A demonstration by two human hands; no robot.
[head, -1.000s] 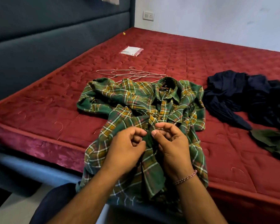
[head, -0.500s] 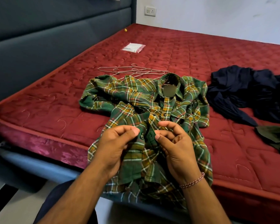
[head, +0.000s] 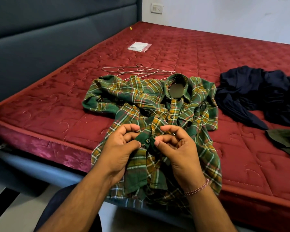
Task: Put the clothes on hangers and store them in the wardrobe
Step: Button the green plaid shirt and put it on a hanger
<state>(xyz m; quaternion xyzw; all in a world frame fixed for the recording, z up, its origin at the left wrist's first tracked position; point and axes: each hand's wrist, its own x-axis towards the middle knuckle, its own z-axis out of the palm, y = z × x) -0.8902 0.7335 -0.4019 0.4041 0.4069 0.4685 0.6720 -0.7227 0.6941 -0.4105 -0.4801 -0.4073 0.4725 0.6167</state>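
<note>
A green and yellow plaid shirt (head: 141,97) lies collar away from me on the red mattress (head: 199,52), its hem hanging over the near edge. My left hand (head: 122,146) pinches the button placket near a dark button. My right hand (head: 177,148), with a thread bracelet on the wrist, pinches the opposite edge of the placket right beside it. Several thin metal hangers (head: 137,72) lie in a loose pile just beyond the shirt's collar.
A heap of dark navy clothes (head: 258,96) and an olive garment (head: 284,139) lie to the right on the mattress. A small plastic packet (head: 139,46) sits farther back. A padded grey headboard (head: 40,39) runs along the left; a white wall stands behind.
My hands have drawn slightly apart at the placket, and a button now shows between them. The view has shifted a little closer to the shirt.
</note>
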